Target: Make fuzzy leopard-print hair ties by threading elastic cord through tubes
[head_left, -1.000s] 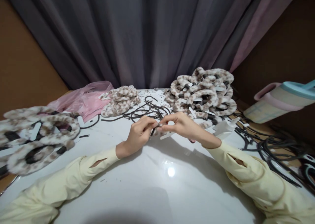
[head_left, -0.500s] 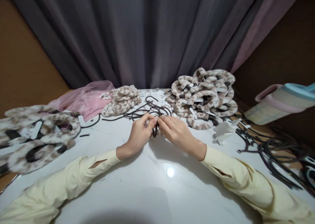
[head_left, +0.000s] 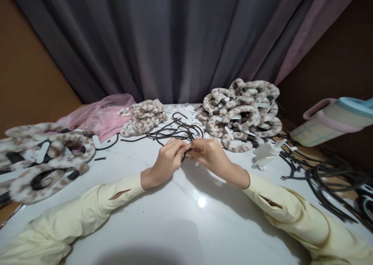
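Head view: left hand [head_left: 166,161] and right hand [head_left: 215,158] meet over the counter [head_left: 233,226], both grips look closed on a dark cord [head_left: 183,159] between them. Step seems fingertip work on it; next move calls for steady pinching.

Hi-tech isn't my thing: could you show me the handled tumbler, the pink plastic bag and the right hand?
Handled tumbler [head_left: 325,128]: head view, body.
Pink plastic bag [head_left: 100,116]: head view, crumpled middle.
Right hand [head_left: 214,155]: head view, back.
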